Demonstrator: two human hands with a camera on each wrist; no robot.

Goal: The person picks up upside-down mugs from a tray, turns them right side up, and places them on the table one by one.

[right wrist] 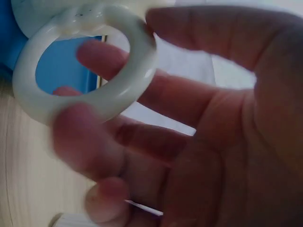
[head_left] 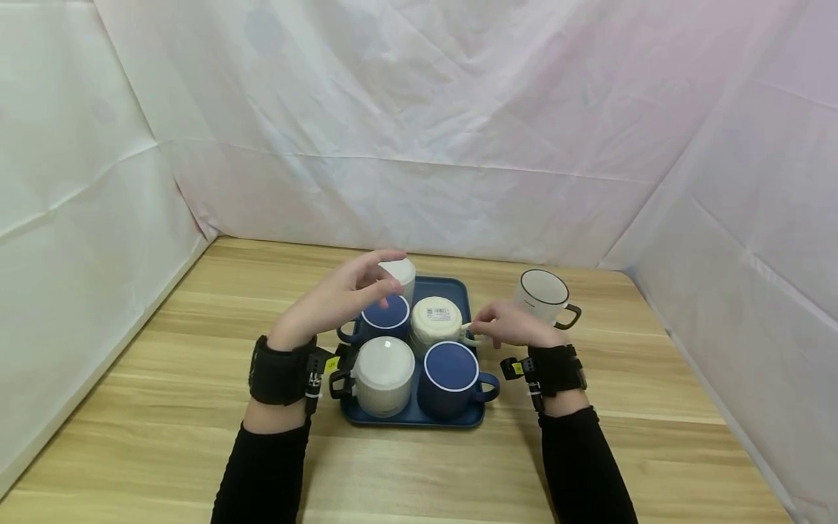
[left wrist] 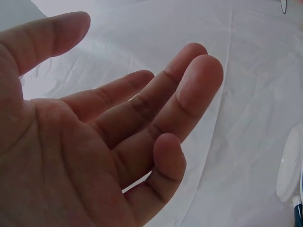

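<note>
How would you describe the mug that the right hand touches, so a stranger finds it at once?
Start at the blue tray on the wooden table. The cream mug stands upside down in its back right part, handle at the right hand. Only it carries a barcode sticker.

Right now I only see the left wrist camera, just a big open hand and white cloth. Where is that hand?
Observer: The left hand is above a blue tray holding five upside-down mugs.
Operator: Is it holding a mug?
Observer: I don't think so; its fingers look loose, close to the white mug at the tray's back.
Operator: What's the other hand doing?
Observer: The right hand has its fingers at the handle of the cream mug.
Operator: Any mugs off the tray?
Observer: One, an upright white mug with a dark rim, on the table behind the right hand.
</note>
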